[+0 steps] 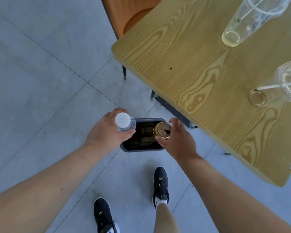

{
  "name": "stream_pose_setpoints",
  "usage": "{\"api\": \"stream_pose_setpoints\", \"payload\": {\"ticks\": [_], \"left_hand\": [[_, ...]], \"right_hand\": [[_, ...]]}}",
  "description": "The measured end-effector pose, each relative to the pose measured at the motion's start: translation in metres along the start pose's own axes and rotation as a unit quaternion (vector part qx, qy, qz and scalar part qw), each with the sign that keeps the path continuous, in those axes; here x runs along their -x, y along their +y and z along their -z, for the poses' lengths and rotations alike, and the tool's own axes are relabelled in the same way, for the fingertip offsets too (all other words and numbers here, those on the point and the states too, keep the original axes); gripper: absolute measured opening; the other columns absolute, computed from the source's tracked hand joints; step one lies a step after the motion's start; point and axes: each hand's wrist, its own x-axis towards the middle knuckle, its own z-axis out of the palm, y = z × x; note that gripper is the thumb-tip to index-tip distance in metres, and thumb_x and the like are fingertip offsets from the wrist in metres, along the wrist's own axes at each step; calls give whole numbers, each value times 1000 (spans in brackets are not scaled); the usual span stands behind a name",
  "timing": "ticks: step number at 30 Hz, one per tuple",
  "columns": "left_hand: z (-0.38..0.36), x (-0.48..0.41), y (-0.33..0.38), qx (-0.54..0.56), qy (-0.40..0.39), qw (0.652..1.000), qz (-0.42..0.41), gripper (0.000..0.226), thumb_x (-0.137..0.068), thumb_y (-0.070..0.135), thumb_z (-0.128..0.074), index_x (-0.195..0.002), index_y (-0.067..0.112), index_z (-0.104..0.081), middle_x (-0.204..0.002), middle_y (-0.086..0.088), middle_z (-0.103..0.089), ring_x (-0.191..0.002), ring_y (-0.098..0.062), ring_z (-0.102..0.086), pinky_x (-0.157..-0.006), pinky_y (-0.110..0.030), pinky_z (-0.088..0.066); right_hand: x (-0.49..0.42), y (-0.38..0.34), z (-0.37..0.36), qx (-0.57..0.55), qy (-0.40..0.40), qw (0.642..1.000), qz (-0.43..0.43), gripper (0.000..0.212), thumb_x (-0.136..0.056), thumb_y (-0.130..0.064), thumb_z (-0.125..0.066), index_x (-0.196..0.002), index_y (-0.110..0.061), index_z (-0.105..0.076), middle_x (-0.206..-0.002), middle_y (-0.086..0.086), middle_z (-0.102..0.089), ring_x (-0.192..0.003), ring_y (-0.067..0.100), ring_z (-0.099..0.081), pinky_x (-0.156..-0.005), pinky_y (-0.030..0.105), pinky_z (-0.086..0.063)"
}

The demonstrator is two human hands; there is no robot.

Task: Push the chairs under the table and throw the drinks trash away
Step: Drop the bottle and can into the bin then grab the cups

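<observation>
A clear plastic bottle with a white cap (124, 122) is gripped in the left hand (106, 130), and a gold-topped opened drinks can (162, 130) is clasped in the right hand (176, 142). Both are held above the open dark rectangular bin (142, 149) on the grey tiled floor (40, 81). The bin stands just beside the corner of the light wood-grain table (191, 64), where two clear plastic cups (252, 21) (279, 84) are left. An orange chair (124, 14) is seen at the far edge. Open floor lies to the left. No writing can be read.
</observation>
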Motion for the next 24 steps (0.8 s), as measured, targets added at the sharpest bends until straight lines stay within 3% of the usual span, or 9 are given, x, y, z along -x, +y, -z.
{"api": "stream_pose_setpoints", "payload": {"ticks": [8, 12, 16, 20, 24], "left_hand": [[31, 7, 34, -23, -66, 998, -9, 78, -63, 82, -68, -131, 55, -39, -133, 19, -55, -91, -11, -67, -86, -42, -55], [71, 9, 85, -27, -56, 996, -61, 75, -66, 82, -61, -132, 51, -43, -133, 22, -57, -92, -6, -65, -81, -37, -52], [107, -2, 168, -36, -44, 987, -150, 75, -69, 83, -60, -133, 50, -41, -127, 17, -58, -79, -1, -63, -67, -32, -46], [108, -38, 253, -54, -29, 971, -229, 89, -70, 86, -62, -142, 41, -34, -144, 3, -48, -108, -18, -62, -71, -38, -51], [77, -79, 334, -81, -2, 965, -248, 106, -65, 84, -67, -149, 36, -24, -156, -5, -37, -137, -30, -44, -92, -51, -49]], "right_hand": [[27, -13, 41, 17, -20, 1000, -4, 61, -87, -63, -65, -131, -30, -40, -120, -6, -54, -91, 23, -61, -65, 36, -43], [61, -19, 102, -17, 57, 998, 7, 45, -88, -63, -63, -119, -31, -56, -102, -15, -67, -82, 15, -67, -57, 26, -38], [92, -19, 175, -28, 192, 981, 9, 42, -86, -61, -64, -111, -28, -60, -101, -10, -68, -72, 19, -66, -57, 30, -41], [94, 5, 239, -74, 315, 946, -29, 67, -81, -54, -78, -130, -22, -46, -119, 2, -59, -89, 27, -66, -65, 33, -48], [75, 52, 280, -103, 362, 923, -74, 96, -74, -62, -81, -146, -20, -33, -137, 9, -50, -115, 36, -60, -78, 46, -57]]}}
